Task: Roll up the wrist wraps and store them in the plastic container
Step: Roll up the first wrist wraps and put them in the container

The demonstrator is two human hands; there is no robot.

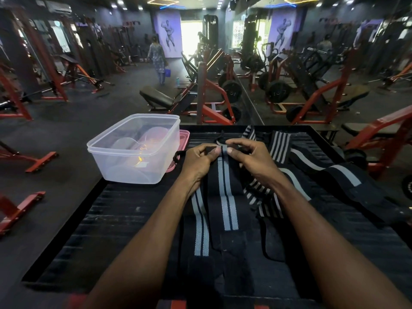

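Item: wrist wrap (225,192), black with grey stripes, laid lengthwise on the black tabletop (116,210); far end pinched in the grip of left hand (200,159) and right hand (252,157), roll barely begun. Other wraps (312,166) heaped at right. Plastic container (136,150) at left, holding no wraps. Risks: loose first turn springing open; skewed roll telescoping; the adjacent wrap dragged along.

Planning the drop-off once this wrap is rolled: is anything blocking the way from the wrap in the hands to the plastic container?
Nothing visible. The plastic container stands open-topped just left of the wrist wrap pinched by the left hand and right hand; its pink lid lies underneath.
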